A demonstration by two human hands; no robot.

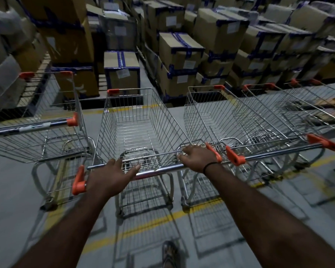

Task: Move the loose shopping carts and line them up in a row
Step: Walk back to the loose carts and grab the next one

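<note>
Boxes [180,55] fill this dim storeroom. Our left hand [112,176] and right hand [198,159] curl fingers round the handle [159,171] of the middle cart [139,122]. It stands between the left cart [37,136] and right carts [230,117]. We think one small push lines it up.

Carts [141,120] are silver wire grid with orange corner caps; boxes [180,49] brown with blue tape; floor [12,186] grey with yellow lines.

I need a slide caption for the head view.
The left hand and right hand hold the middle shopping cart by its handle.
</note>
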